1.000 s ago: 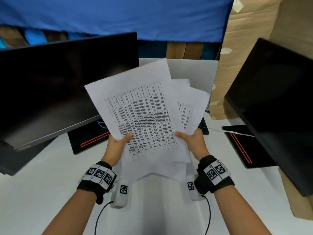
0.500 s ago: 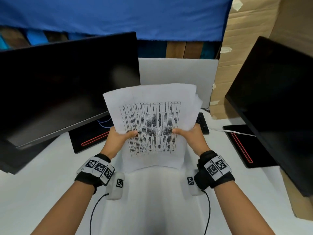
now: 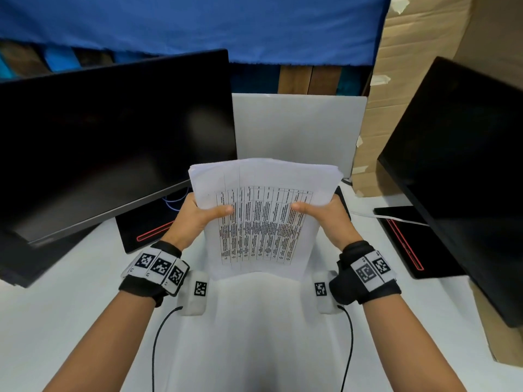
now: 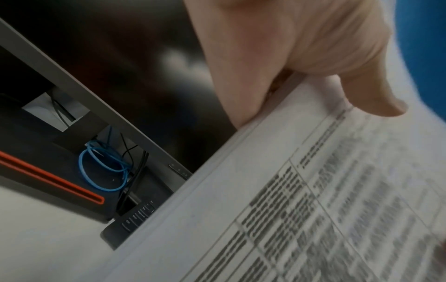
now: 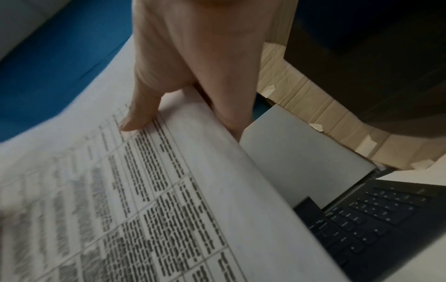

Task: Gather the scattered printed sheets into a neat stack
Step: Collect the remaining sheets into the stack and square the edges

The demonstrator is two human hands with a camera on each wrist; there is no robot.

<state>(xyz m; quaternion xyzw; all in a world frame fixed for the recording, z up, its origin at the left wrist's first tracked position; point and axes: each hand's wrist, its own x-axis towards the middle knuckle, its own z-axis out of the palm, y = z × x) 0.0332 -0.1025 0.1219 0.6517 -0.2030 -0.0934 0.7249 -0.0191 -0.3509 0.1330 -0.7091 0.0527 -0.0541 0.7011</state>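
Note:
A stack of printed sheets (image 3: 263,210) with a table of text on top is held upright in the air over the white desk (image 3: 254,335). My left hand (image 3: 198,215) grips its left edge, thumb on the front and fingers behind. My right hand (image 3: 325,215) grips the right edge the same way. The left wrist view shows the thumb (image 4: 371,99) pressing the sheets (image 4: 301,200) near their edge. The right wrist view shows the other thumb (image 5: 142,112) on the printed page (image 5: 156,200). The sheets' edges lie nearly flush, with slight offsets at the top right corner.
A dark monitor (image 3: 113,142) stands at the left and another (image 3: 467,171) at the right, each on a black base with a red line. A black keyboard (image 5: 376,215) lies behind the sheets. A white board (image 3: 297,128), cardboard boxes (image 3: 418,52) and blue cloth (image 3: 198,24) stand behind.
The fanned, crooked sheets have been squared into one aligned stack. Both hands slid up along its side edges and the stack dropped lower and turned straight.

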